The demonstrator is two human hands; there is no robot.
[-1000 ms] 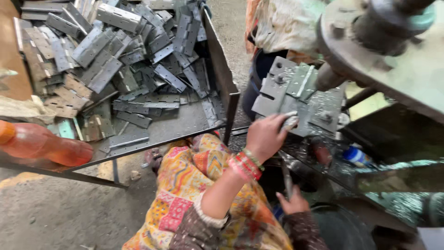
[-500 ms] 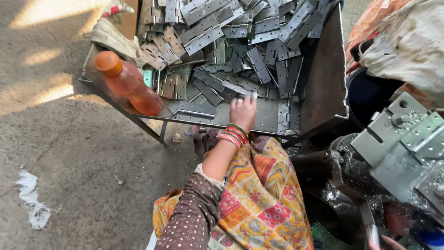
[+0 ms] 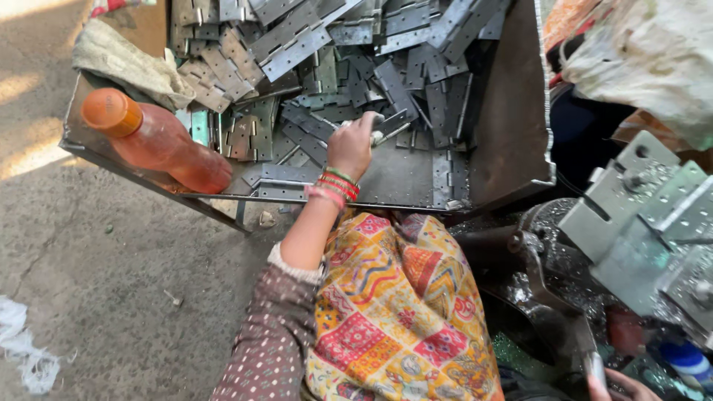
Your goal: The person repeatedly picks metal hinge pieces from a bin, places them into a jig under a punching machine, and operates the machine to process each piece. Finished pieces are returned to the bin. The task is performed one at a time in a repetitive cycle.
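Largest first: metal tray (image 3: 512,111) on a frame stand, raised side walls, so the loose stock stays heaped inside and sits within arm's reach of the seated position. I judge that's why it's parked right against the knees.

Press-type machine (image 3: 639,223) at right, grey blocky fixture, oily base with swarf around it. Close to the tray, probably so parts move across in one swing.

Patterned cloth (image 3: 401,312) over the lap, orange and yellow patchwork.

Pile of grey metal hinges (image 3: 312,37) fills the back and middle of the tray, jumbled, no stacking order. Front strip of the tray floor is mostly bare.

Orange plastic bottle (image 3: 160,141) lies on its side at the tray's left front corner, beside a crumpled rag (image 3: 126,63).

Left hand (image 3: 350,145), bangles at the wrist, is down at the near edge of the pile, fingers curled around a hinge (image 3: 386,130) lying there. Looks like a closed grip on it, piece not lifted clear.

Right hand (image 3: 620,386) only just shows at bottom right by the machine base; can't tell its grip.
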